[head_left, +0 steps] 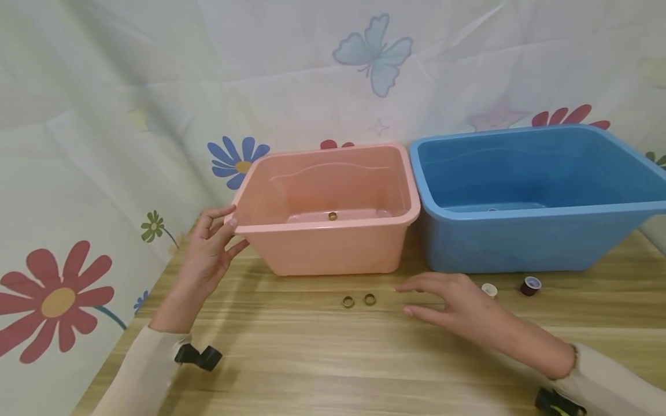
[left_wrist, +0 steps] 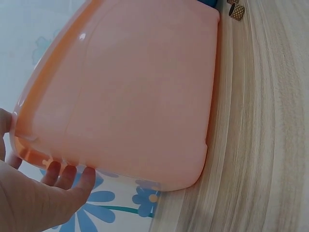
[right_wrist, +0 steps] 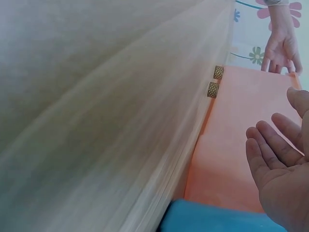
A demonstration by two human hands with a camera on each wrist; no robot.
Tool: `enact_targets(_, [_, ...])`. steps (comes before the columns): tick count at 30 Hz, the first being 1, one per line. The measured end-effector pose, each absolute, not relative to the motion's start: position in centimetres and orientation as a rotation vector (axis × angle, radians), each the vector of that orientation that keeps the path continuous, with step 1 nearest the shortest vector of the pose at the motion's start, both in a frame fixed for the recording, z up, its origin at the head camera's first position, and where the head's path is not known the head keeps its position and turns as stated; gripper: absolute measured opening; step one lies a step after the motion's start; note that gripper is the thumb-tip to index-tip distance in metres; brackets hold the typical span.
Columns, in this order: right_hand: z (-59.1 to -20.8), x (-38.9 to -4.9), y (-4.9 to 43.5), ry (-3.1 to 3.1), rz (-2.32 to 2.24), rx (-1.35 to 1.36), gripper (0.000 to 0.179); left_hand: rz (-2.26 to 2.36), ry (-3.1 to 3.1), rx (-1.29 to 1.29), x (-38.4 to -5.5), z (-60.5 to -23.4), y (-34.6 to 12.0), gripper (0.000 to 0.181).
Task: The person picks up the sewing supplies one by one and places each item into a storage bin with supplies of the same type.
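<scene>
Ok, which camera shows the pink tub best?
The head view: it shows the pink tub almost whole, inside too. The left wrist view has mostly its outside, cut off at the top; the right wrist view, mostly one wall, partly covered.

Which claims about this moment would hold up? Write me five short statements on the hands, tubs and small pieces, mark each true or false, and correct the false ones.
1. The left hand holds the pink tub by its rim. True.
2. Two brass-coloured rings lie inside the blue tub. False: they lie on the table in front of the pink tub.
3. A third ring lies inside the pink tub. True.
4. The right hand pinches a ring. False: it holds nothing.
5. A dark-sided piece stands in front of the blue tub. True.
</scene>
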State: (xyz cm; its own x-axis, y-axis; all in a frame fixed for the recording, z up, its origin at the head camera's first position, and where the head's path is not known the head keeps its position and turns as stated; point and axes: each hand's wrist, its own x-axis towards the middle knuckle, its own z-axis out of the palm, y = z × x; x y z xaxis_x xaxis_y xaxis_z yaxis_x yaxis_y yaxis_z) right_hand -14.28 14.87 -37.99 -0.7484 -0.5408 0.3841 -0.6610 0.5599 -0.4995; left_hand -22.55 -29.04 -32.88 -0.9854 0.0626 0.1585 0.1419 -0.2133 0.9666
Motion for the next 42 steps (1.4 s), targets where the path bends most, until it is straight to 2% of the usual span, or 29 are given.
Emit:
enact_targets(24, [-37.8,-16.2,12.0,-2.651,0.943,1.152,0.037,-2.434,-1.891,-0.280,-22.6,-33.0,-28.9,0.028])
enact_targets(42, [-39.7,-18.7,9.5,-2.712,0.734,1.173,0.022,-2.399,-1.919,-0.284,-22.7,-33.1,-29.0,0.029])
